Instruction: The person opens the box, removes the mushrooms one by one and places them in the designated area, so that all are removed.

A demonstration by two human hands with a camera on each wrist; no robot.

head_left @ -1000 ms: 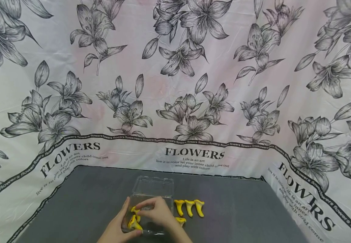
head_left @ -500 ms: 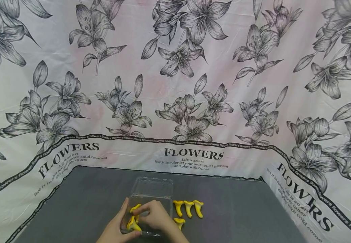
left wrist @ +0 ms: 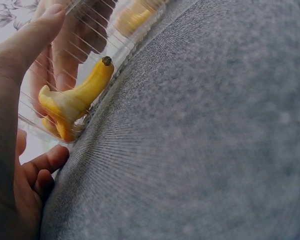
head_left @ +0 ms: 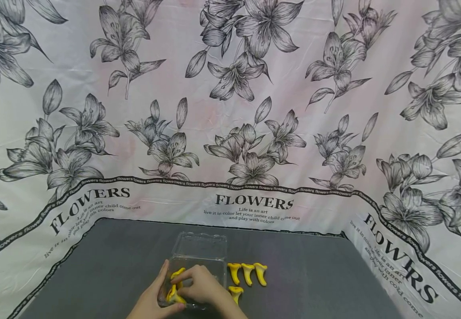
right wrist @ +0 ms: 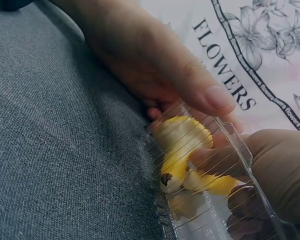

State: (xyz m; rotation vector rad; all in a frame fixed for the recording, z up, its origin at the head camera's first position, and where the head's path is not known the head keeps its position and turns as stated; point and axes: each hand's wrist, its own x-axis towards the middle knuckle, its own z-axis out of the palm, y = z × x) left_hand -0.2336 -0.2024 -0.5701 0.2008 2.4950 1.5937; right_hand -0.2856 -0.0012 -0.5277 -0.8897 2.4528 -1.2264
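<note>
A clear plastic clamshell box (head_left: 202,243) stands with its lid tipped back. My left hand (head_left: 150,297) grips the box's near left corner, its thumb on the front wall. Inside, yellow trumpet-shaped mushrooms, like chanterelles, lie along the left side. My right hand (head_left: 204,285) reaches into the box, and thumb and fingers pinch the near mushroom (head_left: 174,294). The left wrist view shows this mushroom (left wrist: 82,95) through the wall, fingertips at its cap. Behind it lies another mushroom (head_left: 178,272), partly covered by the right index finger.
Three yellow mushrooms (head_left: 248,274) lie in a row on the grey table (head_left: 314,274), right of the box. One more mushroom (head_left: 236,292) lies nearer, partly hidden by the right forearm. A white curtain (head_left: 254,155) printed with flowers surrounds the table.
My right hand has moved slightly nearer inside the box, from the back mushroom towards the near one. My left hand keeps its hold on the corner.
</note>
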